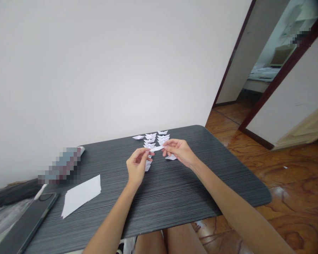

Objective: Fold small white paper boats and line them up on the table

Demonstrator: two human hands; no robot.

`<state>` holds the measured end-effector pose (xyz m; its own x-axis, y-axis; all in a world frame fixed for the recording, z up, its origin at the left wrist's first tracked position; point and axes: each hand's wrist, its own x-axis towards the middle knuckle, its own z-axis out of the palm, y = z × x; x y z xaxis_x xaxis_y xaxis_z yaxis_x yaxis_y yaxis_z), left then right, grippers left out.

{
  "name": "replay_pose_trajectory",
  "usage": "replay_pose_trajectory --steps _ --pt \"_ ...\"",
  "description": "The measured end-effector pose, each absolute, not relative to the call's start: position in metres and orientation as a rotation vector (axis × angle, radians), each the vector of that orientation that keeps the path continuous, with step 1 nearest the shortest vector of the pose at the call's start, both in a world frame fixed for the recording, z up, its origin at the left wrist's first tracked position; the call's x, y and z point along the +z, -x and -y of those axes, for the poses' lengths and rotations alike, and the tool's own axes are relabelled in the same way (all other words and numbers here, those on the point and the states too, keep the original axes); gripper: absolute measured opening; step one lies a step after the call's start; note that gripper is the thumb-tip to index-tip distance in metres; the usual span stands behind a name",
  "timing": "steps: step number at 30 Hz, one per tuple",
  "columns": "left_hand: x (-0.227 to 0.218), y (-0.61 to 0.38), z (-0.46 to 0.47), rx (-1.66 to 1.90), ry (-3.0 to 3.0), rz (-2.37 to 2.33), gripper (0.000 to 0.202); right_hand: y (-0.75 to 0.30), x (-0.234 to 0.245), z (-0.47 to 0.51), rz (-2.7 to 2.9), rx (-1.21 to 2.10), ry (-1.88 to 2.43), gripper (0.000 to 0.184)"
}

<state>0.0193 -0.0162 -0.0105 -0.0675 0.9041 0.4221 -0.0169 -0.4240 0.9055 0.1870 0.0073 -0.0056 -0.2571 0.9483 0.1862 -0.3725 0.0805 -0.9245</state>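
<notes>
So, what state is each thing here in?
Left hand: fingers pinching one end of the held paper.
Right hand: fingers pinching its other end.
Held paper: folded, stretching between both hands.
Paper boats: folded, on the dark table in two rough columns, some partly hidden.
White sheets: lying flat, stacked.
Doorway: open.

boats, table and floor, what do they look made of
Boats: most likely paper, white and matte, going by the crisp folds and sharp points.

Table: perhaps laminate or veneer, dark with fine streaks and a dull finish; solid wood can't be ruled out.

Floor: tile or varnished wood, can't tell which; glossy, with bright reflections over brown, swirling wood-like grain.
</notes>
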Motion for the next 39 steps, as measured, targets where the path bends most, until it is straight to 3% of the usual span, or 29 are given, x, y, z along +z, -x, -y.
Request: replay_pose_trajectory --steps 17,39 --pt "-0.015 -0.020 0.020 1.566 -1.690 -0.987 0.012 -0.185 -0.009 -0.009 1.147 1.470 0.733 0.009" --pt "-0.020 -0.026 0.015 1.519 -1.328 -1.029 0.020 -0.180 -0.018 -0.009 1.410 0.990 0.850 0.017"
